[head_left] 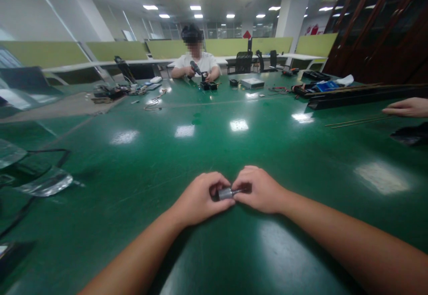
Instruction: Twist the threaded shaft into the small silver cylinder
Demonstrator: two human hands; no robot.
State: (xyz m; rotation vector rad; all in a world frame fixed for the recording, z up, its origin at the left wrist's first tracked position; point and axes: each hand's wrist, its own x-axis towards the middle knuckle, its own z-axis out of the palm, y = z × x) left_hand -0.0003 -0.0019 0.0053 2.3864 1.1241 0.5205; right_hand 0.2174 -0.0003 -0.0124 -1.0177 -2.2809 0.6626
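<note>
Seemingly, left hand point(200, 199) gripping metal cylinder point(225, 193), right hand point(262, 192) pinching its shaft point(237, 191), red wall graphics point(314, 29) blurred

Left hand point(197, 200): bare, to the left of the silver cylinder point(225, 193), fingers curled over its far side, thumb along its near side, closed on it. Right hand point(264, 190): bare, to its right, fingers bent inward, thumb and fingertips pinching its slim shaft point(236, 191). Left forearm point(140, 252) and right forearm point(337, 237), both bare, slant inward toward the cylinder from nearer the body.
</note>
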